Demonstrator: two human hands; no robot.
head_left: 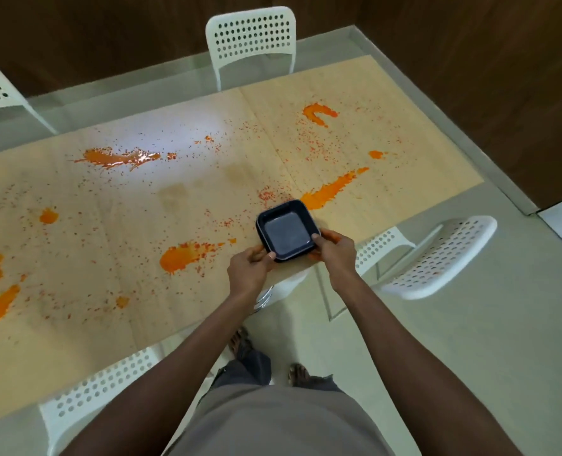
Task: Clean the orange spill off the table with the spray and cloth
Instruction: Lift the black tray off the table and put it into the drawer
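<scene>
Both arms outstretched, left hand (251, 264), right hand (333, 246) holding dish (287, 230)

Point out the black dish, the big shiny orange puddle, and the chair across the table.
black dish (287, 232): head view, its flat inner bottom.
shiny orange puddle (119, 158): head view, middle of the wet patch.
chair (251, 36): head view, its perforated backrest.

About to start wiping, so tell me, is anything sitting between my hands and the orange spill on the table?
Yes. Both the left hand and right hand grip a square black tray resting at the near table edge, beside an orange streak. No spray or cloth is visible.
</scene>
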